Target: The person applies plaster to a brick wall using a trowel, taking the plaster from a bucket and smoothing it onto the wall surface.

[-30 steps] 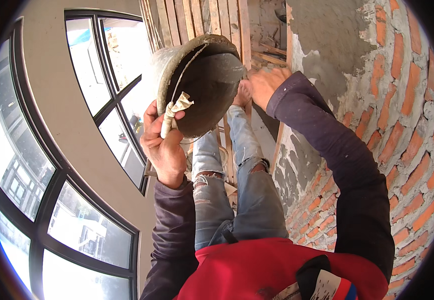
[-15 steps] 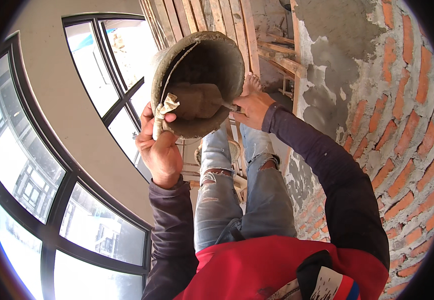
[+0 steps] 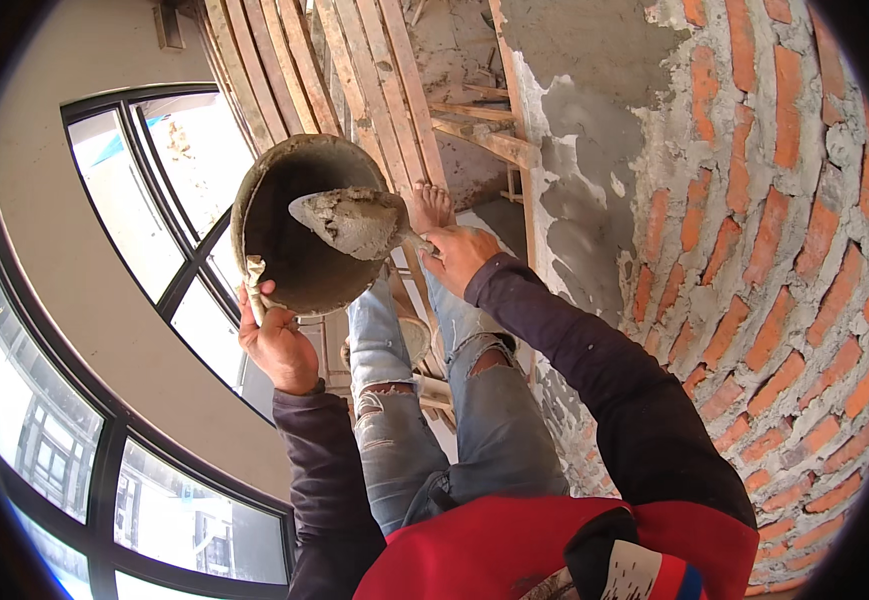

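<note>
My left hand (image 3: pixel 281 345) grips the wrapped handle of a mortar-crusted bucket (image 3: pixel 299 160), which is tilted so its dark inside faces me. In my right hand (image 3: pixel 461 256) is the handle of a trowel (image 3: pixel 359 222). Its pointed blade lies across the bucket's mouth with a lump of wet grey mortar on it. How much mortar sits deeper in the bucket is hard to make out in the shadow.
On the right rises a brick wall (image 3: pixel 774 200), partly covered with a grey plaster patch (image 3: pixel 589 190). My bare foot (image 3: pixel 430 207) stands on wooden planks (image 3: pixel 394 90) raised above the floor. Dark-framed windows (image 3: pixel 104 450) line the left side.
The trowel has come up out of the bucket and now shows mortar on its blade. In the picture, bucket and both hands sit further left; the view has shifted too.
</note>
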### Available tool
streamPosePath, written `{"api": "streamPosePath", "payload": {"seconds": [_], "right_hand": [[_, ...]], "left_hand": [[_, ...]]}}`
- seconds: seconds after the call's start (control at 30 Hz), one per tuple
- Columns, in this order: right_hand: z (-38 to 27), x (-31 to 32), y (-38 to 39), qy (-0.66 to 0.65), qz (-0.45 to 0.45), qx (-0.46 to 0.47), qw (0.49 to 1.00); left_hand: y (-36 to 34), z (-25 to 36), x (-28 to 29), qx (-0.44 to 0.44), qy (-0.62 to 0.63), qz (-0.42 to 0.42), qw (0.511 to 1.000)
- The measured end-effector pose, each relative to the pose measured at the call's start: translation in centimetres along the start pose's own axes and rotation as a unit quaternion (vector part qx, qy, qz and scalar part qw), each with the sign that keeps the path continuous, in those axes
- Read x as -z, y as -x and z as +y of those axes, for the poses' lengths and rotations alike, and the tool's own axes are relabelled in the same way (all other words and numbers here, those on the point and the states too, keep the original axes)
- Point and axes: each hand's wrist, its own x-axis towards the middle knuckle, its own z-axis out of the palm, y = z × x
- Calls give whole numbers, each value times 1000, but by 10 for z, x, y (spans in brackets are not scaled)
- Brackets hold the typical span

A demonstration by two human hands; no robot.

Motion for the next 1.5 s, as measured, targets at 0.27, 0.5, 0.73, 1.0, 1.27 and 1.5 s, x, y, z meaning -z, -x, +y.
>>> {"api": "streamPosePath", "payload": {"seconds": [0.27, 0.5, 0.73, 1.0, 1.27, 1.5], "right_hand": [[86, 26, -27, -348, -230, -113, 902], [315, 43, -91, -214, 220, -341, 889], [203, 2, -17, -95, 166, -161, 968], [115, -21, -142, 246, -69, 23, 967], [43, -64, -212, 450, -102, 65, 885], [49, -84, -222, 438, -270, 196, 835]], "left_hand": [[-33, -81, 6, -6, -39, 103, 994], [-74, -146, -28, -44, -126, 114, 984], [-89, -157, -56, -72, -154, 33, 985], [-98, -161, -71, -94, -245, -45, 964], [-114, -168, -53, -81, -219, -51, 971], [-117, -189, -41, -32, -64, -19, 997]]}}
